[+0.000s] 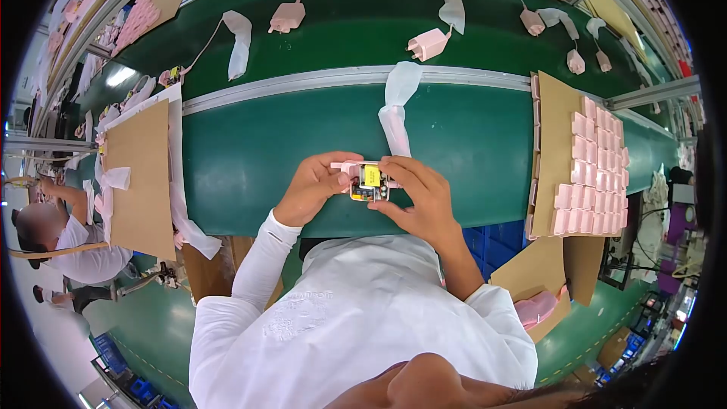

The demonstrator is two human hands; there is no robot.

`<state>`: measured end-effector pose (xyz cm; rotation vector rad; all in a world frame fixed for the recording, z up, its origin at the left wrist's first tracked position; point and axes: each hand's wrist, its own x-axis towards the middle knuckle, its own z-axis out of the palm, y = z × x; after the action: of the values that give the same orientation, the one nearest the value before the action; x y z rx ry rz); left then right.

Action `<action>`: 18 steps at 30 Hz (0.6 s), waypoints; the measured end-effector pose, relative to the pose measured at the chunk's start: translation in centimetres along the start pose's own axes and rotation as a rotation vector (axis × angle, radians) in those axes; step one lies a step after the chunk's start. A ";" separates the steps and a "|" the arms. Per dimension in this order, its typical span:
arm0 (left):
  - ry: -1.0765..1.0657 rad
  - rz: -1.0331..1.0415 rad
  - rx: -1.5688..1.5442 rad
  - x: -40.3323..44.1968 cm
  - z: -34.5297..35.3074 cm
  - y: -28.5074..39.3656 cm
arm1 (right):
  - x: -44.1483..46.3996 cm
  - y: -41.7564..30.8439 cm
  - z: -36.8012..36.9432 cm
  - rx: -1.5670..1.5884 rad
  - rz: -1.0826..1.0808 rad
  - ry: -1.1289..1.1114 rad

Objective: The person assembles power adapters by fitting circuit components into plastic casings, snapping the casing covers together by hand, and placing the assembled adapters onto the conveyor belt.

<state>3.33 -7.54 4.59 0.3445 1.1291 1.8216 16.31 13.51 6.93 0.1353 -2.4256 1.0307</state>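
An open pink charger housing [354, 174] with a circuit board and a yellow component [372, 176] showing is held between both hands, above the near edge of the green bench. My left hand [309, 188] grips its left side, thumb on top. Fingers and thumb of my right hand [421, 198] pinch its right side. Just beyond the hands lies a white wrapped sleeve [397, 110], which runs from the bench's back rail down to the charger.
Rows of pink housing pieces [592, 174] sit on cardboard at right. Cardboard [140, 178] stands at left. Behind a metal rail [318, 79], pink chargers [429, 44] with wrapped cables lie on a green belt [341, 30]. Another person [83, 246] works at far left.
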 end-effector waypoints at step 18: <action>0.135 0.025 -0.001 0.3 2.2 -2.6 | 3.0 -10.2 -7.0 1.962 -0.318 0.007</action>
<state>6.08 -5.69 3.59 0.2384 1.2207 1.8909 19.34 11.46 19.09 1.0102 -0.4755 2.6163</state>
